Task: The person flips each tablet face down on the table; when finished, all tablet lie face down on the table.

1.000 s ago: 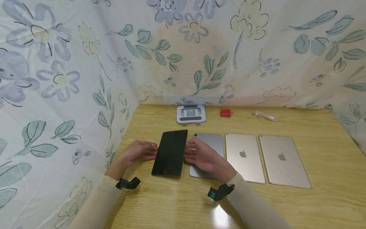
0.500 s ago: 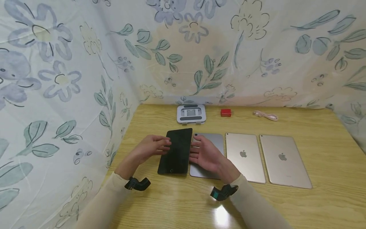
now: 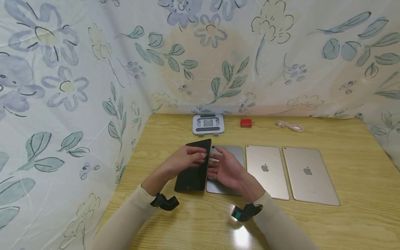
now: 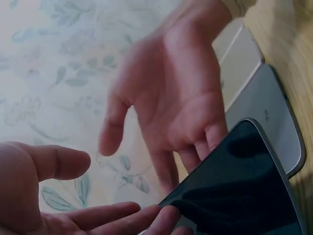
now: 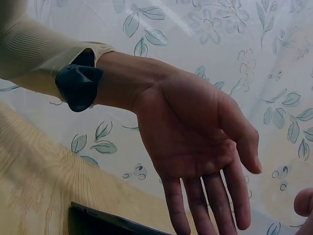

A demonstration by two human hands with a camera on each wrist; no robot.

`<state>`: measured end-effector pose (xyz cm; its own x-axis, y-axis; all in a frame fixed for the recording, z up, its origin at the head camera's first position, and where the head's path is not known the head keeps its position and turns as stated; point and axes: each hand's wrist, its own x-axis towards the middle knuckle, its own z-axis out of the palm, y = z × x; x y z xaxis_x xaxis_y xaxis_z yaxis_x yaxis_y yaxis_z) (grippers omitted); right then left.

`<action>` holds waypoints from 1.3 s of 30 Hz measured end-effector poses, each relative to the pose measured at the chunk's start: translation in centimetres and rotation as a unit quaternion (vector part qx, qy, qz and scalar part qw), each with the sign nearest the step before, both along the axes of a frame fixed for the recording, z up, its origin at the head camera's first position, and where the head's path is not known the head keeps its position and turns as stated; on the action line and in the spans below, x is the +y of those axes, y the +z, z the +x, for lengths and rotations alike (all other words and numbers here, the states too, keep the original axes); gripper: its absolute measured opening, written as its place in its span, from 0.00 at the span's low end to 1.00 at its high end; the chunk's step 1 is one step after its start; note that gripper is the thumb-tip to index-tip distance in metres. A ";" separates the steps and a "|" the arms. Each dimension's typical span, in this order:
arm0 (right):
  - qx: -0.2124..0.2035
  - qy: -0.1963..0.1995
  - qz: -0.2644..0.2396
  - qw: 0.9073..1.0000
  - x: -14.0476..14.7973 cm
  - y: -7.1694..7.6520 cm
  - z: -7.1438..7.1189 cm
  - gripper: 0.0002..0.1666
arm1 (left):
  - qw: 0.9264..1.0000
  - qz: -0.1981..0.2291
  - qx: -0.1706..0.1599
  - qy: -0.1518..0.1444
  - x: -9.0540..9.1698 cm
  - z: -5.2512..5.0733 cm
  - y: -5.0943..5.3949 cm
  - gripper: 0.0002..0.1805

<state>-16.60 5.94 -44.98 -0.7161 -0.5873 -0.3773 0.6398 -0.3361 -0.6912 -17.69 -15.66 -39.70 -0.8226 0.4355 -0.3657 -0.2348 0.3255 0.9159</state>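
A black-screened tablet [image 3: 190, 178] stands tilted on the wooden table, its right long edge raised and its left side low. My right hand [image 3: 229, 172] is at that raised edge, palm facing left; in the left wrist view its extended fingers pass behind the tablet [image 4: 244, 171]. Over the screen reaches my left hand [image 3: 182, 161], fingers loosely extended toward the raised edge. Whether its fingertips touch the glass I cannot tell. The right wrist view shows my left hand [image 5: 195, 132] with its palm turned to the camera and fingers straight. Partly under my right hand lies a grey tablet [image 3: 235, 152], back up.
Two gold tablets, a nearer one [image 3: 265, 184] and a farther one [image 3: 312, 187], lie back up to the right. Behind are a folded grey stand [image 3: 208, 128], a red charger plug [image 3: 246, 123] and a pink cable [image 3: 290, 126]. Floral cloth [image 3: 134, 83] bounds the left and back.
My left hand has left the tablet's left edge and moved right across the screen. The tablet has shifted slightly right, and its right edge tilts higher. My right hand stays beside it.
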 end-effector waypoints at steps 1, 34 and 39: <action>0.001 -0.001 0.001 1.000 0.0 0.1 0.1 0.47 | 1.000 -0.008 0.005 -0.002 0.1 0.1 0.0 0.28; 0.235 -0.052 0.197 0.950 -5.2 3.8 3.2 0.41 | 0.993 0.097 -0.004 0.074 -3.4 1.3 2.4 0.27; 0.238 -0.036 0.185 0.953 -5.8 4.1 2.9 0.41 | 0.991 0.100 -0.002 0.089 -4.3 1.2 2.2 0.27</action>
<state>-13.73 0.10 -40.85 -0.8909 -0.4200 -0.1727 0.2097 -0.0432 -0.9768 -16.52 -20.00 -37.52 -0.8918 0.3468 -0.2904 -0.2764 0.0905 0.9568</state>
